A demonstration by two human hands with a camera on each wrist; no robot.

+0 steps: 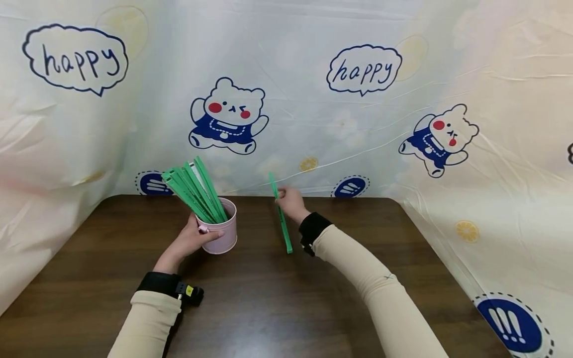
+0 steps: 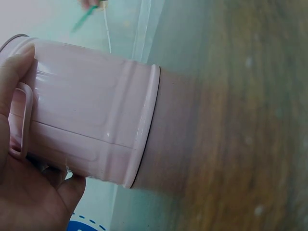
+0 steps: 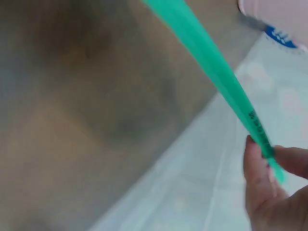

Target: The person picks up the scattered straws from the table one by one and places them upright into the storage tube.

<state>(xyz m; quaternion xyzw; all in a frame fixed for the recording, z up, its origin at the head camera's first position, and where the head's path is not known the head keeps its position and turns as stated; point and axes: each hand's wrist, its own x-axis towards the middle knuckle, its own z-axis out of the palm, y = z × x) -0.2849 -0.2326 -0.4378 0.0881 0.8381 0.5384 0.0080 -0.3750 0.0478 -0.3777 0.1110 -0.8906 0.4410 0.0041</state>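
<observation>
My left hand (image 1: pixel 185 241) grips a pink metal pail (image 1: pixel 224 236) that stands on the table; its thumb lies across the side. In the left wrist view the fingers wrap round the pail (image 2: pixel 86 106) by its small side handle (image 2: pixel 26 120). Several long green strips (image 1: pixel 190 191) stick up out of the pail, leaning left, with a bit of white among them. To the right, my right hand (image 1: pixel 293 203) pinches one slim green strip (image 1: pixel 283 226). Close up in the right wrist view, this strip (image 3: pixel 216 70) carries small dark print and sits between thumb and fingers (image 3: pixel 288 161).
A brown wooden table (image 1: pixel 255 298) lies under both hands. Behind it and at its sides hangs a pale printed cloth (image 1: pixel 295 119) with bears and "happy" bubbles. The right hand is near the table's far edge, close to the cloth.
</observation>
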